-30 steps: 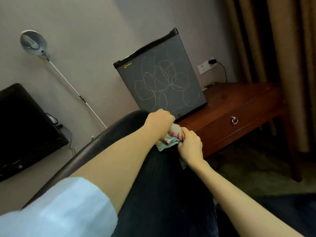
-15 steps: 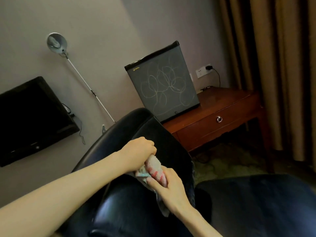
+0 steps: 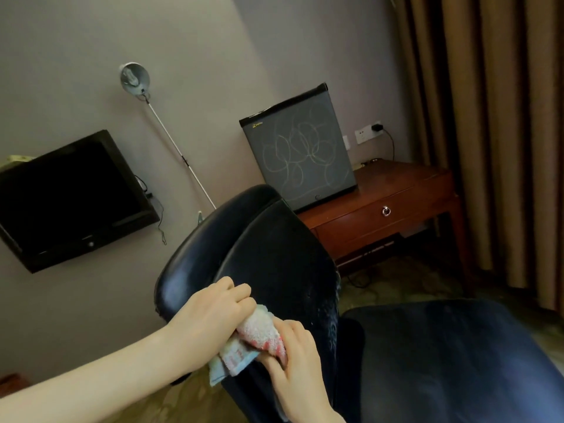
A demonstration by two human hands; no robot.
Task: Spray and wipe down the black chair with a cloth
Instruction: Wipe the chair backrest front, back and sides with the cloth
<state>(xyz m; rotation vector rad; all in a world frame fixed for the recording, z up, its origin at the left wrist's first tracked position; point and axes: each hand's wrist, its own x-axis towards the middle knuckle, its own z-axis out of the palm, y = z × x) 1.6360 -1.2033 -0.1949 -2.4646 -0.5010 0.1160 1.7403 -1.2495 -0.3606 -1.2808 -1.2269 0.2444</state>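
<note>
Here, in the head view, both hands meet on one cloth [image 3: 259, 334], low on the back of the chair [image 3: 274, 254]. The left hand [image 3: 213, 312] comes in from the left, its fingers curled down over the upper end of the cloth and gripping it. The right hand [image 3: 296, 358] reaches up from the bottom edge, its fingers wrapped round the lower end, so it grips the cloth too. The cloth is bunched into a roll between them, white with red marks, and a pale blue corner hangs below the left hand. It lies against the chair's glossy black back, near that panel's left edge.

The chair back leans away and to the left, with a second padded rim just behind it. The dark seat [image 3: 442, 361] fills the lower right.

Behind the chair a small grey fridge [image 3: 300, 157], its door scribbled with pale loops, stands on the left end of a red-brown desk [image 3: 396, 184] that has a ring pull [image 3: 386, 211] on its drawer. A plug [image 3: 378, 128] sits in a wall socket above the desk. A black TV [image 3: 70, 199] hangs on the wall at left, a lamp [image 3: 134, 76] on a thin pole slants between it and the fridge, and brown curtains [image 3: 488, 132] fill the right side.
</note>
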